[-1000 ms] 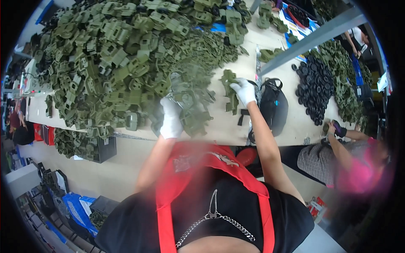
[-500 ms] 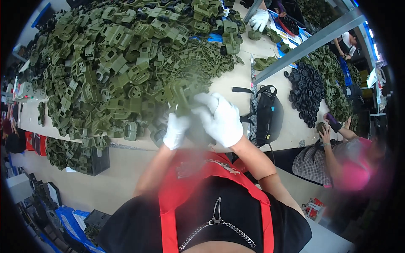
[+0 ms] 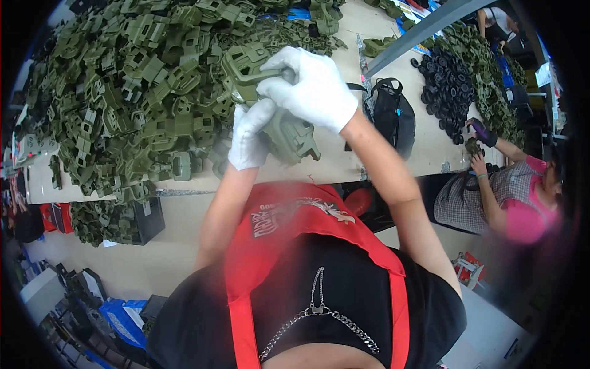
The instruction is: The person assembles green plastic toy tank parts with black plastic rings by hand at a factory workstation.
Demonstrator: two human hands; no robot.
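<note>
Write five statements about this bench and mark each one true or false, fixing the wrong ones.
1. The left hand and right hand wear white gloves. True.
2. The right hand touches a green toy piece. True.
3. Black wheels are heaped right of the black bag. True.
4. The bag lies left of both hands. False: it lies right of them.
5. The apron is blue. False: it is red.
</note>
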